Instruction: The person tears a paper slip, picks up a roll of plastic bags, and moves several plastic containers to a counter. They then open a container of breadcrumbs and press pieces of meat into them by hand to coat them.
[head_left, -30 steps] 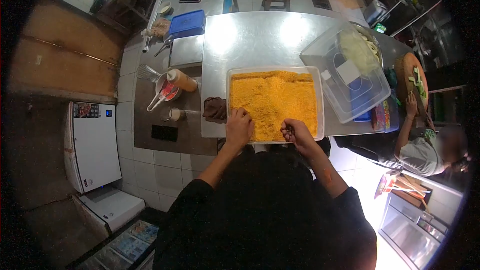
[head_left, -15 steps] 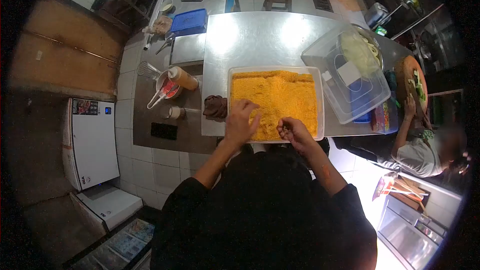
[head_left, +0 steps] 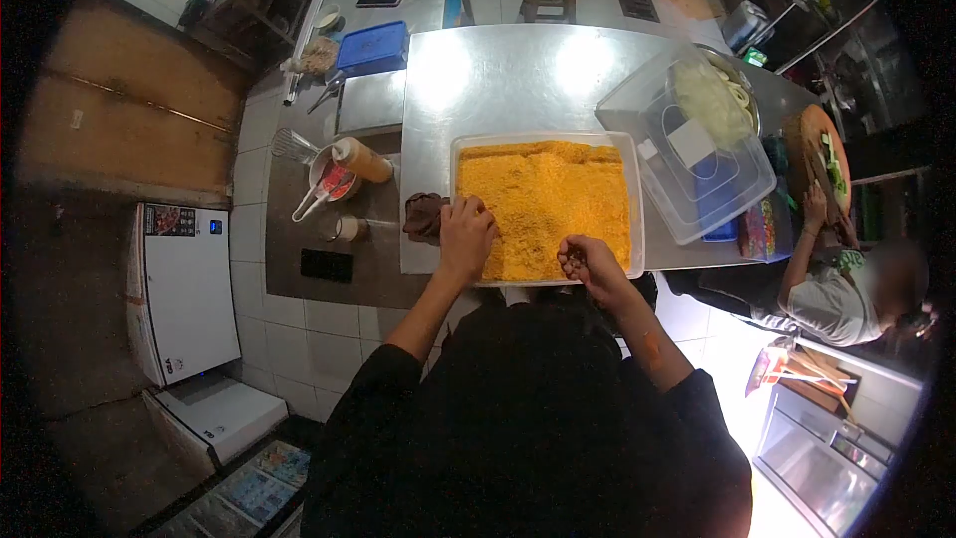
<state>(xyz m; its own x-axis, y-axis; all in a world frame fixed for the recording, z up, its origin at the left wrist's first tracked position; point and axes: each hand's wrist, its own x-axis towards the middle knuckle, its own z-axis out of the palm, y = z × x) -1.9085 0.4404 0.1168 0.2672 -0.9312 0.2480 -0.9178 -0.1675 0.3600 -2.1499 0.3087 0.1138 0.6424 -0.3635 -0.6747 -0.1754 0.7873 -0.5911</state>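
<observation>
A clear plastic tub (head_left: 637, 201) full of orange-yellow crumbs (head_left: 548, 194) stands at the table's near edge, in front of my body. My left hand (head_left: 466, 239) is over the tub's left side, fingers bent together and pointing down at the crumbs; whatever is between them is hidden. Over the near right part of the crumbs, my right hand (head_left: 590, 267) is curled closed with the fingertips turned up. Small bits seem to show in it, too small to name. A crumpled dark brown cloth (head_left: 422, 217) lies just left of the tub, beside my left hand.
A clear lid (head_left: 709, 174) leans right of the tub, by a bowl of pale rings (head_left: 742, 95). At far right a co-worker's hand (head_left: 815, 207) rests at a round chopping board (head_left: 809, 130). Leftward are a squeeze bottle (head_left: 363, 161), whisk (head_left: 291, 144) and blue-lidded box (head_left: 373, 48).
My left hand has moved left, toward the brown cloth, and its spread fingers have drawn together. My right hand stays nearly in place, still curled.
</observation>
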